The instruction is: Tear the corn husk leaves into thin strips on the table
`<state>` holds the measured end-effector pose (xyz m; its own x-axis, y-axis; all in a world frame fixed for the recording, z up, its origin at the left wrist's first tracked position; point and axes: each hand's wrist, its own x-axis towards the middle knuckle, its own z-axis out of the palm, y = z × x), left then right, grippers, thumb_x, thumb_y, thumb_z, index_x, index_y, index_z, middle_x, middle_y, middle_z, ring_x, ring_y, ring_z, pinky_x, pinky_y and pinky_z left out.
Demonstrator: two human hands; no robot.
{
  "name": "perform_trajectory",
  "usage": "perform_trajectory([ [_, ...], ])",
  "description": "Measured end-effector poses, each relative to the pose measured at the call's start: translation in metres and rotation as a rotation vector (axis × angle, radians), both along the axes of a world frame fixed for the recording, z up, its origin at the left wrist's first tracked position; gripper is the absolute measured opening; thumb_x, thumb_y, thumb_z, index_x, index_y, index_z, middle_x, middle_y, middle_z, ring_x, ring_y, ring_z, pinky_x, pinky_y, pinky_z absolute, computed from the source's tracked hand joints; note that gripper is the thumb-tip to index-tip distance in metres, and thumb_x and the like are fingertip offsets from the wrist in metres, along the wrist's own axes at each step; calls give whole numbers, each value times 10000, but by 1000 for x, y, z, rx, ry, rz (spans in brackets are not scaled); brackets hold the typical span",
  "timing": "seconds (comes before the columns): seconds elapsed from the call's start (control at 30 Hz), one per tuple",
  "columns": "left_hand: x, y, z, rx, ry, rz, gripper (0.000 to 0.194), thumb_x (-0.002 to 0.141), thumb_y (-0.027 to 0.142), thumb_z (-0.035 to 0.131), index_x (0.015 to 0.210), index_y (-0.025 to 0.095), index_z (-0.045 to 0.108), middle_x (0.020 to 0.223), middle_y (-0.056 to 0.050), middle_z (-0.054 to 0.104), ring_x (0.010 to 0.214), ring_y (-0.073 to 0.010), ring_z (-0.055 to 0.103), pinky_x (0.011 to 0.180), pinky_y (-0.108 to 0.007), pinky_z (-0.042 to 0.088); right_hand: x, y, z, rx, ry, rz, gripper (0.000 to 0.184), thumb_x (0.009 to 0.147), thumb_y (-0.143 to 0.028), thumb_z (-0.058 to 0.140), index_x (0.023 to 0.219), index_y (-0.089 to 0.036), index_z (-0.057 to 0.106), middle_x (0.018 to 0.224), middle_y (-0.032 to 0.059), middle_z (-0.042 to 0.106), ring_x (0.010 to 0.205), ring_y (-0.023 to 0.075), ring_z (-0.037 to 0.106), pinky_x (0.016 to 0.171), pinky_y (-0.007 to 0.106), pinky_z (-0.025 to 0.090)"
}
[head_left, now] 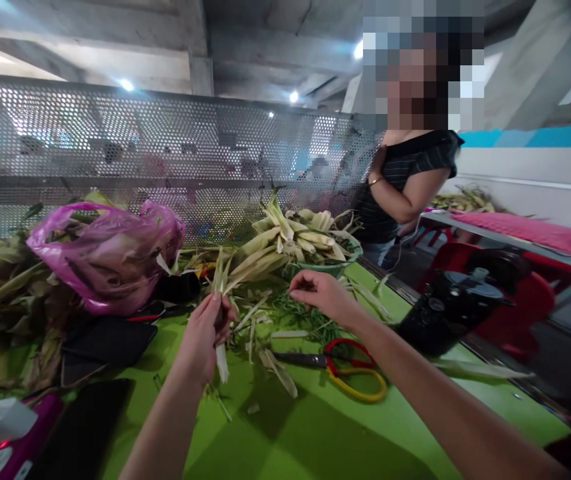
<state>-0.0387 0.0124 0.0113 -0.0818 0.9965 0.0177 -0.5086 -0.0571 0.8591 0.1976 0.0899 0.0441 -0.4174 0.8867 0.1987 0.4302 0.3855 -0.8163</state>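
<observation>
My left hand (215, 320) is closed around a small bundle of pale corn husk (222, 272), whose strips fan out above the fingers and poke out below. To its right, my right hand (318, 293) is raised with fingers curled and tips together; whatever they may pinch is too small to make out. Under it lies a tangle of green string (315, 319). Scissors (333, 363) with red and yellow handles rest on the green table (295, 440), blades toward the left. Beyond both hands, a green basket (348, 257) is heaped with corn husks (295, 233).
A pink plastic bag (100, 260) and piled husks (0, 300) stand at left, near a dark pouch (108, 340). A black cylindrical object (445, 313) stands at right. A person (400, 180) stands beyond the table by a perforated metal screen (165, 153).
</observation>
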Motion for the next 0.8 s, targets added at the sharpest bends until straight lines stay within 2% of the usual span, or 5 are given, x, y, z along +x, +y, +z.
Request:
perform_trajectory([
  [0.1,13,0,-4,-21,4,-50,322,754,454,659,734,170,508,753,17,622,379,1,233,394,-170,165,-11,-3,10,-103,162,37,221,731,-352,685,793,-175,570,668,-37,552,506,95,494,482,229,426],
  [0.33,23,0,-8,-43,-54,-91,323,743,455,668,743,177,503,842,11,660,354,8,252,394,-180,178,-34,-14,18,60,69,54,147,751,-297,673,746,-169,602,609,-41,527,546,99,462,517,222,379],
  [0.57,29,2,-14,-102,-90,-157,341,752,491,649,756,196,480,571,72,500,339,-20,225,368,-187,158,-48,-21,21,166,73,52,129,779,-296,659,767,-180,606,647,-30,549,588,110,474,556,229,380],
  [0.67,25,0,-12,-101,-76,-135,364,728,500,681,748,183,505,496,109,303,374,-24,193,381,-171,116,-46,-17,15,196,69,31,133,786,-310,648,785,-183,607,679,-20,576,621,123,509,590,237,411],
  [0.8,13,-5,0,-83,-85,-159,350,724,452,713,743,158,524,546,98,306,411,-10,179,398,-154,112,-32,0,-16,182,-60,4,141,793,-322,617,833,-187,612,737,-7,629,674,141,565,643,247,451],
])
